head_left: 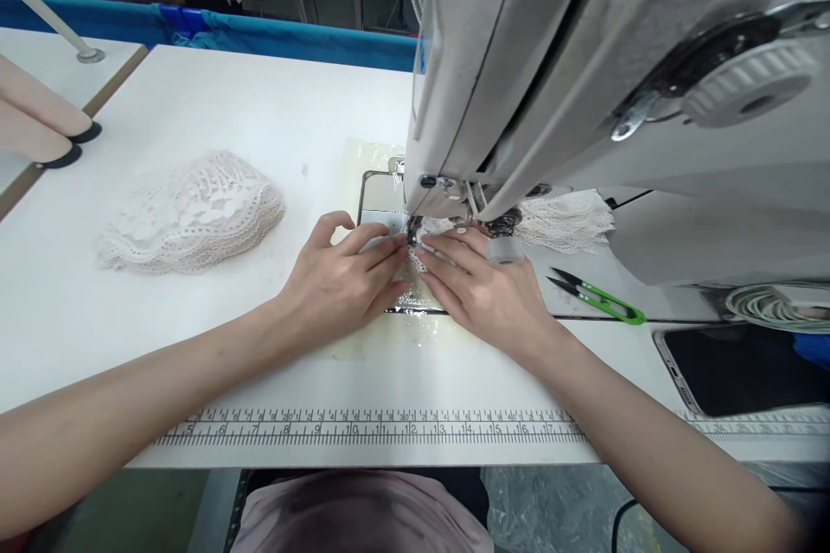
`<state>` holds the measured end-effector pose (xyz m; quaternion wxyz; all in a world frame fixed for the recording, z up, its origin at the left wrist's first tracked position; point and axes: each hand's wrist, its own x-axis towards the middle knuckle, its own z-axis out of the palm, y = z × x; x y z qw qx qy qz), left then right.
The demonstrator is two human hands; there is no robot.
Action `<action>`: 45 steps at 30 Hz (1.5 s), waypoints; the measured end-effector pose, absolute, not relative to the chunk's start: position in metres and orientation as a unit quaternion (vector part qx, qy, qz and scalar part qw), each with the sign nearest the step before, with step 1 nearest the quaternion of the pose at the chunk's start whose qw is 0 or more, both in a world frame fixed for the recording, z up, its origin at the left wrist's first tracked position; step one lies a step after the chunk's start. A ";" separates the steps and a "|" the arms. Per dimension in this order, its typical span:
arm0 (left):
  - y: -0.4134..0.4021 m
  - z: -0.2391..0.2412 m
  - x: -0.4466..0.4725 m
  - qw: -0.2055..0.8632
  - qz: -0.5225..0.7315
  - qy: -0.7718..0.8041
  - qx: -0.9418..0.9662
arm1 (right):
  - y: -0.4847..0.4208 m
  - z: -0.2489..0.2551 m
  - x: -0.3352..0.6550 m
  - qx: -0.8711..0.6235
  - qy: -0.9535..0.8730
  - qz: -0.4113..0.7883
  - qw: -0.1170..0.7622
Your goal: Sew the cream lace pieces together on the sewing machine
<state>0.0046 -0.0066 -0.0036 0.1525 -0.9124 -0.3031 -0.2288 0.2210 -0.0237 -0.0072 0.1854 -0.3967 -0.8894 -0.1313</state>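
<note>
A small piece of white lace point(416, 260) lies under the presser foot point(412, 229) of a sewing machine point(493, 60). My left hand point(341, 276) is at the left of the foot, its fingertips closed together on the lace edge, the index finger bent upward. From the right, my right hand point(489, 289) holds the lace down, its fingers drawn close together beside the foot. Much of the lace is hidden by my fingers and the foot. Behind my right hand, more gathered lace point(564, 220) lies under the machine arm.
A stack of white lace point(194, 212) lies on the white table point(311, 112) at left. Green thread snips point(596, 295) and a phone point(745, 370) are at right. A ruler strip point(363, 428) runs along the front edge. Two beige rods with black ends point(65, 147) enter from the left.
</note>
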 end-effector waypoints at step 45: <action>-0.011 0.005 -0.007 0.139 -0.216 -0.275 -0.926 | -0.010 -0.001 0.236 -0.443 -0.867 -0.153 0.169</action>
